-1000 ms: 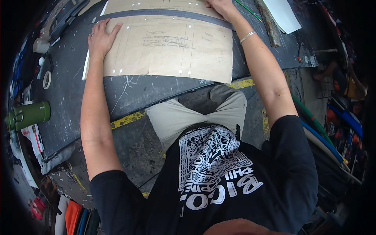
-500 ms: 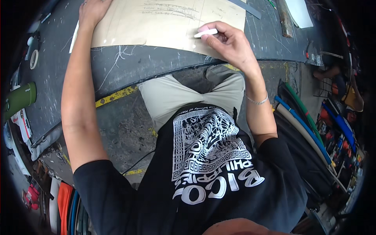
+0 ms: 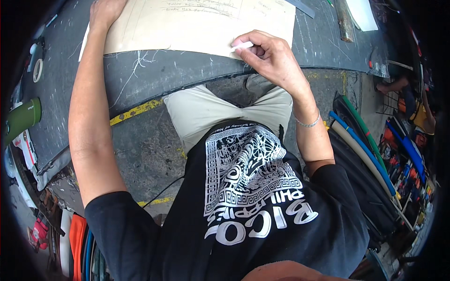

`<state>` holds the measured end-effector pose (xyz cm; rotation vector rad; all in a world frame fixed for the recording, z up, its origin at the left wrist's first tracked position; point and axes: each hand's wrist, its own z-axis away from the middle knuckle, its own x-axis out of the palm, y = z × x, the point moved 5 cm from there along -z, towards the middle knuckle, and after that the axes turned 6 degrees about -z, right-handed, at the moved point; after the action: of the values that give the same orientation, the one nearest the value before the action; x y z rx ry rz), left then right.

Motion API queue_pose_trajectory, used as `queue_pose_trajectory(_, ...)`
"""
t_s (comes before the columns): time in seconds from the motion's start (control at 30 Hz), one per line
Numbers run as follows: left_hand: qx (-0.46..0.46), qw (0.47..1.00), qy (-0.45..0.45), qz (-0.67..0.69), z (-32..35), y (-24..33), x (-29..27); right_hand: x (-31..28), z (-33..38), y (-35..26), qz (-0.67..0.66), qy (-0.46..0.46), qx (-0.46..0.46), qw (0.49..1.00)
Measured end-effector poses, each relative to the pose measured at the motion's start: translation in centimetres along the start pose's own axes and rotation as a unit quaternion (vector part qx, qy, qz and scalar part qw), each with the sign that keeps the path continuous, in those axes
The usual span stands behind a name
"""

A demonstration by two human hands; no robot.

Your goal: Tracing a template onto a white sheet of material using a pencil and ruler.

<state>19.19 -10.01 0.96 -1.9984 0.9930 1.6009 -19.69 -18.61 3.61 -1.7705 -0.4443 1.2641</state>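
A large tan paper sheet (image 3: 183,33) with handwritten, partly struck-out lines lies on the dark worktable (image 3: 183,70). My left hand (image 3: 107,15) rests flat on its left part; most of the fingers run past the top of the view. Between the thumb and fingers of my right hand (image 3: 272,54) is a short white stick of chalk (image 3: 243,46). The chalk's tip is at the sheet's near edge, towards its right corner. Whether it touches the paper or the table I cannot tell.
A grey ruler (image 3: 302,8) lies by the sheet's far right corner, near a wooden stick (image 3: 343,23) and white paper (image 3: 363,14). At left are a tape roll (image 3: 38,71) and a green roll (image 3: 23,117). Long coloured rolls (image 3: 363,145) stand at right beyond the table.
The sheet sits slightly higher in view, as does my left hand. My right hand has shifted a little down, drawing the chalk to the sheet's near edge.
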Motion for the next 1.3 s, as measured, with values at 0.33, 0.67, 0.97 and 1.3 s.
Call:
queue_pose_trajectory(0.33,0.001,1.000,0.009,-0.014,0.0,-0.4,0.4,-0.3,-1.0,-1.1,0.043,-0.035,0.036,0.998)
queue_pose_trajectory(0.67,0.020,1.000,-0.003,0.015,-0.3,-0.1,0.5,1.4,-1.4,-1.6,0.025,-0.025,0.021,0.999)
queue_pose_trajectory(0.97,0.015,1.000,0.020,-0.002,-0.2,-0.8,0.4,1.7,-2.2,-1.8,0.079,-0.031,0.000,0.996)
queue_pose_trajectory(1.3,0.030,0.997,-0.068,-0.008,0.3,-1.3,0.0,1.5,-2.2,0.5,-0.198,-0.013,0.097,0.975)
